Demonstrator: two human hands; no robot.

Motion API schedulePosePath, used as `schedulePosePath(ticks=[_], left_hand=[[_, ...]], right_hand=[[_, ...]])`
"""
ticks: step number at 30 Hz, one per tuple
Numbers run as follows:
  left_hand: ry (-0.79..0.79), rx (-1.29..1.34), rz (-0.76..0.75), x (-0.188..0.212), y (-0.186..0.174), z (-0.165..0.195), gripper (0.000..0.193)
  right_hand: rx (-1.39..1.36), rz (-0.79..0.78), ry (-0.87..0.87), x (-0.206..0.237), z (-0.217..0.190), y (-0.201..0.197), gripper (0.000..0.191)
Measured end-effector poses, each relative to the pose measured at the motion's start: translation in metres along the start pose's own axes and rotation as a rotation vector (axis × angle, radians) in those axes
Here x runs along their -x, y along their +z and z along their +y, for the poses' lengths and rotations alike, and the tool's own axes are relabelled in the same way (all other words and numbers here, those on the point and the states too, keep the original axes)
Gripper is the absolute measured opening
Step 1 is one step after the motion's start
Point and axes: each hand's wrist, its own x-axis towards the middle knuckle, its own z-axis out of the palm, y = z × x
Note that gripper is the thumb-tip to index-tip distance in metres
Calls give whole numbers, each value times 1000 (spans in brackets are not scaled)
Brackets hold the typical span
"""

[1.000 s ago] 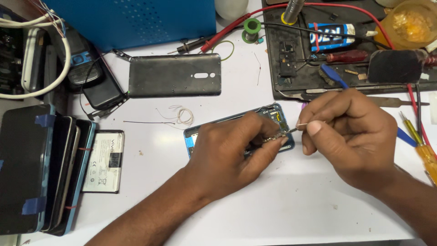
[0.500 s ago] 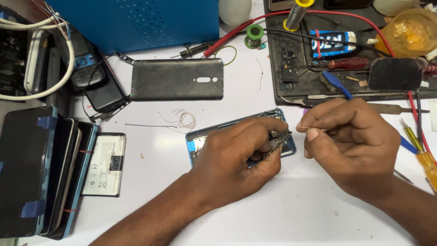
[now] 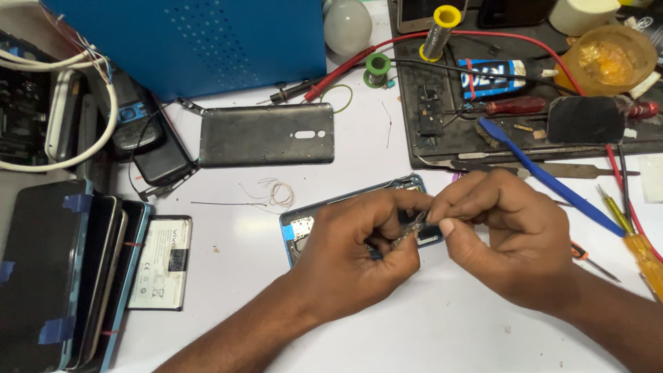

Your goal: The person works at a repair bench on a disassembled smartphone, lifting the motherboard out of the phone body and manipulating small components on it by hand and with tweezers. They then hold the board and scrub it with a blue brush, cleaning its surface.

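Note:
An opened blue-framed phone [image 3: 304,231] lies flat on the white table, its insides facing up. My left hand [image 3: 359,252] rests over its middle and pinches a small dark metal part [image 3: 409,230] between thumb and fingers. My right hand [image 3: 501,231] meets it from the right, fingertips closed on the same small part. Both hands cover most of the phone, so only its left end and top right corner show.
A grey phone back cover [image 3: 266,135] lies above the phone, thin loose wire [image 3: 276,193] beside it. A stack of phones [image 3: 62,276] and a battery [image 3: 162,262] sit left. A black mat [image 3: 442,141] with tools, a blue spudger [image 3: 545,176] and screwdrivers [image 3: 639,242] lie right. A blue box [image 3: 200,41] stands behind.
My right hand has moved left and closed in on my left hand, so the fingertips of both now meet on the small part. The phone stays in place.

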Motion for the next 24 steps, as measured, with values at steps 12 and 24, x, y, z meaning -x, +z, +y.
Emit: schedulePosePath(ticks=[12,24], left_hand=[[65,-48,-9,-1,0,5,26],[116,-210,-61,-1,-3,11,43]], right_hand=[[5,45,89,-1,-2,2,12],[20,52,51,1,-1,-1,10]])
